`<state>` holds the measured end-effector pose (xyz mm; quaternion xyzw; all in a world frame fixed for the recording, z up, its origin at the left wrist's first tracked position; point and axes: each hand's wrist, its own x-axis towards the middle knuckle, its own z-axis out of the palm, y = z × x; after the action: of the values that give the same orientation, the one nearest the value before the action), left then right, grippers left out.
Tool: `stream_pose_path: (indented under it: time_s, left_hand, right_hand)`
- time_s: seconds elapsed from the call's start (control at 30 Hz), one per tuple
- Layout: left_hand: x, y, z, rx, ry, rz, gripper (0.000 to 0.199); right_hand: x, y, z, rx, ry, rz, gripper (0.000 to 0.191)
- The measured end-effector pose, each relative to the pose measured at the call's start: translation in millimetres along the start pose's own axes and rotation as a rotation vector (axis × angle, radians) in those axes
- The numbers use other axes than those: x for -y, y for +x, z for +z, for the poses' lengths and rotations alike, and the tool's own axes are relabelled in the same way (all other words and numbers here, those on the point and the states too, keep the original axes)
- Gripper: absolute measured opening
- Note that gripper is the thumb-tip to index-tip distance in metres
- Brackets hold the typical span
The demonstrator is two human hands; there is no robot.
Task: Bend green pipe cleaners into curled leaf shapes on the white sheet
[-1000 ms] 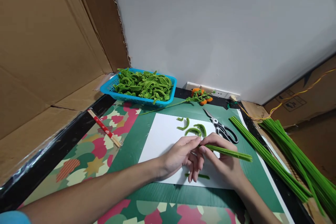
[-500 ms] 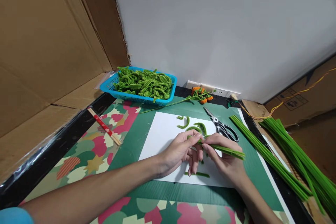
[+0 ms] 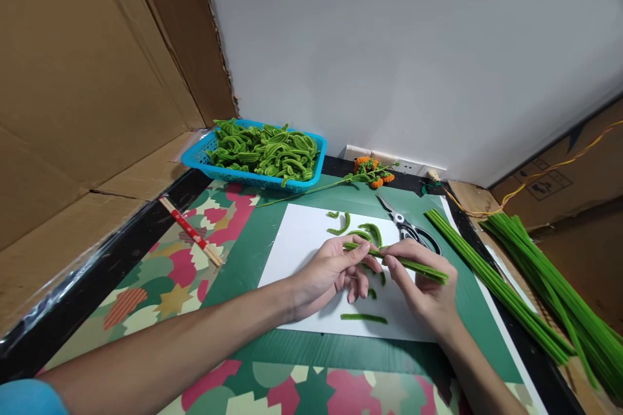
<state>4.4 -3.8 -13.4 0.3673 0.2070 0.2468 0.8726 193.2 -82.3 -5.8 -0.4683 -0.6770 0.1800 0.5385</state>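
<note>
A short bundle of green pipe cleaners [image 3: 418, 267] is held between both hands above a white sheet of paper [image 3: 296, 240]. My left hand [image 3: 341, 266] pinches its left end between thumb and index finger, the other fingers loosely curled. My right hand [image 3: 423, 279] grips it farther along, and the far end sticks out past the fingers to the right. Under and around the hands, several curved green pipe cleaner pieces [image 3: 374, 233] lie on the paper. One straight green piece [image 3: 364, 318] rests near the paper's front edge.
Behind stands a blue basket [image 3: 253, 176] heaped with bent green pieces. Scissors [image 3: 400, 219] lie beyond my right hand, with an orange flower stem [image 3: 374, 172] behind them. Long green pipe cleaners [image 3: 501, 285] lie at right, wrapped chopsticks [image 3: 192, 231] at left. Cardboard [image 3: 97, 65] walls the left side.
The bundle has tilted slightly, and more of its left end shows at my left fingertips. My left fingers have lifted off the straight piece, which shows fully now.
</note>
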Motion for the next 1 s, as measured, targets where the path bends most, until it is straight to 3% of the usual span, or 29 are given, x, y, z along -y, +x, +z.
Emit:
stream_pose_path:
  time_s: [0.43, 0.73, 1.0]
  left_hand:
    - [3.0, 0.8, -0.2, 0.022, 0.08, 0.027, 0.041]
    - [2.7, -0.1, 2.3, 0.016, 0.102, 0.022, 0.046]
    - [1.0, -0.1, 3.5, -0.003, 0.08, 0.015, 0.047]
  right_hand:
    - [1.1, 2.3, 1.4, 0.037, -0.028, -0.037, 0.02]
    - [0.2, 4.2, -7.7, 0.095, 0.005, 0.066, 0.009]
    - [-7.2, 4.6, -18.0, 0.109, 0.027, 0.064, 0.009]
